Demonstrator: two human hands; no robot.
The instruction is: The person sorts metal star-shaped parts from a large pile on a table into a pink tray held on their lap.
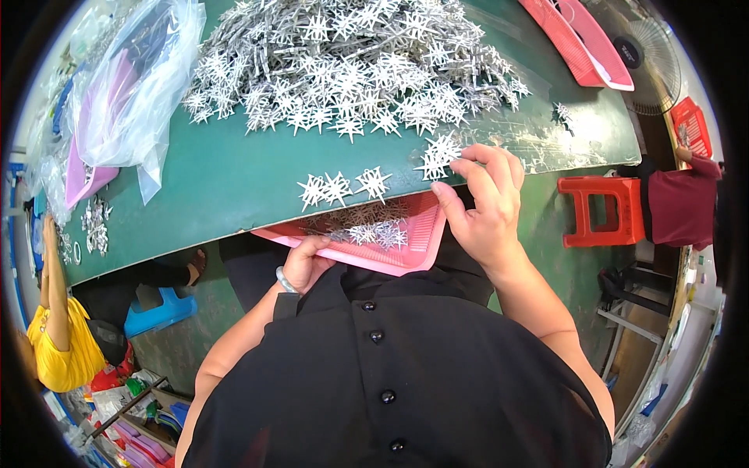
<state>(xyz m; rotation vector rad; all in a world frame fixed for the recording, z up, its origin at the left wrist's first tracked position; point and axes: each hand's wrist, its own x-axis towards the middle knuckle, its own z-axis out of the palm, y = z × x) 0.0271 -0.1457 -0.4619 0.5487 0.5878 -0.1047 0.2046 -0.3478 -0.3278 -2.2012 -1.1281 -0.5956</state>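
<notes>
A large heap of silvery, spiky star-shaped pieces [343,70] lies on the green table. At the table's near edge sit a few loose stars [335,189], and a small cluster of stars [439,156] lies to their right. My right hand [491,204] is at that cluster, fingertips beside it, thumb and fingers apart with nothing seen between them. On my lap, partly under the table edge, rests a pink plastic basket [390,264] with more star pieces [378,234] inside. My left hand [306,265] grips the basket's near left rim; some of its fingers are hidden.
A clear plastic bag [129,93] covers a purple basket [86,175] at the left. Another pink basket [577,43] stands at the far right. Beyond the table are a red stool [597,187], a blue stool [160,312] and two people seated at the sides.
</notes>
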